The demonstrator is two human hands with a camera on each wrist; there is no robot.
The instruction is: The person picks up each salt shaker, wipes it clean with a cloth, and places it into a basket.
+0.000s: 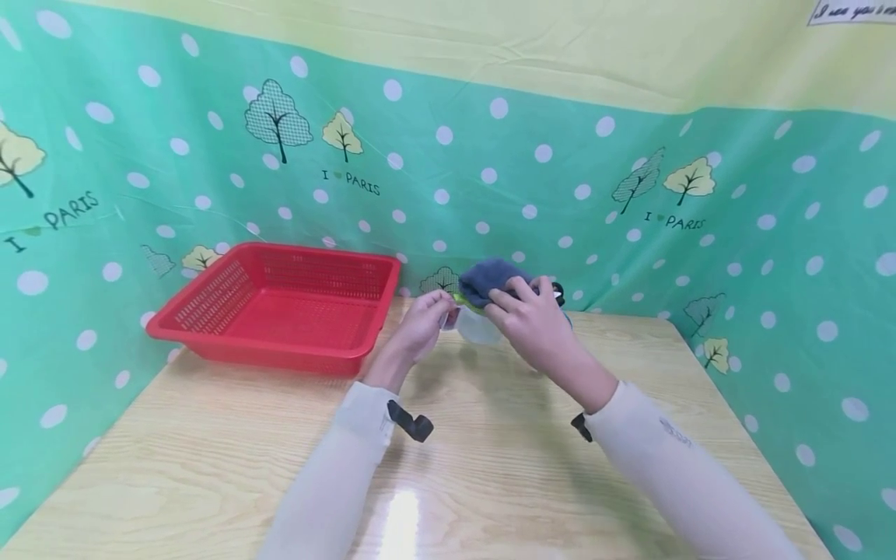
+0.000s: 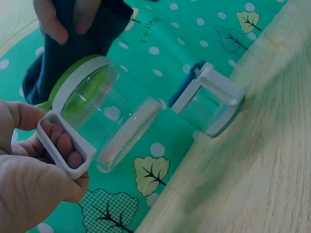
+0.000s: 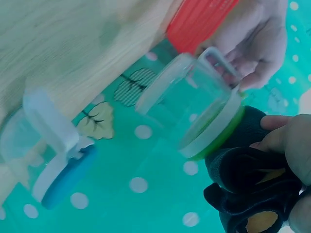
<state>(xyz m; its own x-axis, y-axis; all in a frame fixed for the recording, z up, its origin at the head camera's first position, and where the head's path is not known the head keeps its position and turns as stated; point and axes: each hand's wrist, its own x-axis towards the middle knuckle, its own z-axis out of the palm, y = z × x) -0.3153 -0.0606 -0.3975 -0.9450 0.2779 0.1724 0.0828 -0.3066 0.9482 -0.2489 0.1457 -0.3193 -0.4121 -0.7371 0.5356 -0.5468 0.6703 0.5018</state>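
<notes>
A clear jar [image 2: 114, 114] with a green lid [image 3: 218, 141] and a white handle [image 2: 89, 151] is held tilted above the table. My left hand [image 1: 422, 320] grips it by the handle, fingers curled through the loop. In my right hand [image 1: 532, 323] is a bunched dark blue cloth [image 1: 490, 280], pinched between fingers and thumb. The cloth lies against the top of the green lid and covers part of it. Beyond the right hand stands a second clear jar [image 2: 199, 107] with a blue lid [image 3: 70, 174] and a white handle, mostly hidden in the head view.
A red plastic basket [image 1: 280, 356] with slotted walls stands at the back left of the wooden table [image 1: 490, 482]. Behind and beside the table hangs a green dotted curtain [image 1: 448, 210] printed with trees. Black wrist mounts [image 1: 413, 424] sit over both pale sleeves.
</notes>
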